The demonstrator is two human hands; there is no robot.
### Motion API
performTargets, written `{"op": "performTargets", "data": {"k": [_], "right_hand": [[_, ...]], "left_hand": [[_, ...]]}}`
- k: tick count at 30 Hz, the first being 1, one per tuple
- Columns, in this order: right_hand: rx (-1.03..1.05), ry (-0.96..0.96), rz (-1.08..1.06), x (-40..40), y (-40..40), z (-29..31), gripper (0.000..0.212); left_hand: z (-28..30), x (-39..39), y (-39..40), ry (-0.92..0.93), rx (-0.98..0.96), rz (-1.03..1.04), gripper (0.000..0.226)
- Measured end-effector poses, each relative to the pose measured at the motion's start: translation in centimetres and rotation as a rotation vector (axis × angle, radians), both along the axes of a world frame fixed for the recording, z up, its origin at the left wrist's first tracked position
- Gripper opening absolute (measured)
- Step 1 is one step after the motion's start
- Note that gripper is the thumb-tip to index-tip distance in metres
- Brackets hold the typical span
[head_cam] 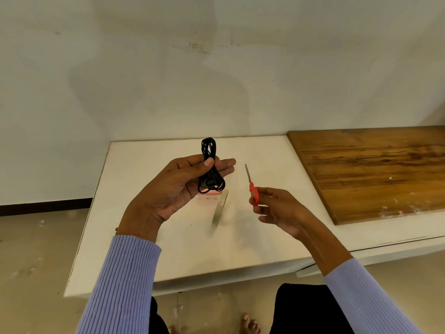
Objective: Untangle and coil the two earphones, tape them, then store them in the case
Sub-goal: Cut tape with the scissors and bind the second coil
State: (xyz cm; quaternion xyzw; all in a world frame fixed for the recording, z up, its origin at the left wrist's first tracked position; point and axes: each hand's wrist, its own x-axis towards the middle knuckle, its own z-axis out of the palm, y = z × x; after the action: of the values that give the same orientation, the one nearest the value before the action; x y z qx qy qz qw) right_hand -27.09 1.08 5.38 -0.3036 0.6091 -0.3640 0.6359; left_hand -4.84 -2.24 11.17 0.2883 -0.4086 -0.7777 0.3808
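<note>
The left hand (178, 186) held a coiled bundle of black earphone cable (210, 165) upright above the white surface (134, 237), its thumb pressing the middle of the coil against the outstretched fingers (226, 165), so that one loop stood above the thumb and the rest hung below it. The right hand (277, 208) gripped the red handle of a small pair of scissors (252, 186), fingers curled round it and the thin metal blades pointing up and away, apart from the coil. Between the hands a strip of clear tape (220, 208) seemed to hang down toward the surface, and something pinkish (210, 193) showed just under the coil; what it was could not be told. To the right lay a brown wooden board (375, 169). No case was in view. The step in hand looked like taping: the coil was made and the tape awaited cutting. The next move likely called for bringing the blades across the strip near the coil while the thumb kept the loops pinched.
</note>
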Motion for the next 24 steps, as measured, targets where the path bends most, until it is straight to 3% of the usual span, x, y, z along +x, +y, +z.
{"op": "performTargets", "data": {"k": [3, 6, 10, 17, 24], "right_hand": [[0.119, -0.278, 0.068, -0.4, 1.2, 1.3, 0.047], [0.230, -0.678, 0.218, -0.3, 2.2, 1.4, 0.073], [0.184, -0.905, 0.433, 0.8, 2.9, -0.1, 0.068], [0.190, -1.019, 0.428, 2.9, 2.3, -2.0, 0.069], [0.162, -1.012, 0.343, 3.6, 1.4, -2.7, 0.068]], "left_hand": [[-0.1, 0.2, -0.1, 0.005, -0.006, 0.003, 0.023], [-0.1, 0.3, -0.1, 0.004, -0.008, 0.002, 0.024], [-0.1, 0.5, -0.1, 0.008, -0.003, 0.016, 0.025], [0.0, 0.3, -0.1, 0.007, 0.001, 0.008, 0.025], [0.1, 0.1, 0.0, 0.007, -0.013, -0.015, 0.020]]}}
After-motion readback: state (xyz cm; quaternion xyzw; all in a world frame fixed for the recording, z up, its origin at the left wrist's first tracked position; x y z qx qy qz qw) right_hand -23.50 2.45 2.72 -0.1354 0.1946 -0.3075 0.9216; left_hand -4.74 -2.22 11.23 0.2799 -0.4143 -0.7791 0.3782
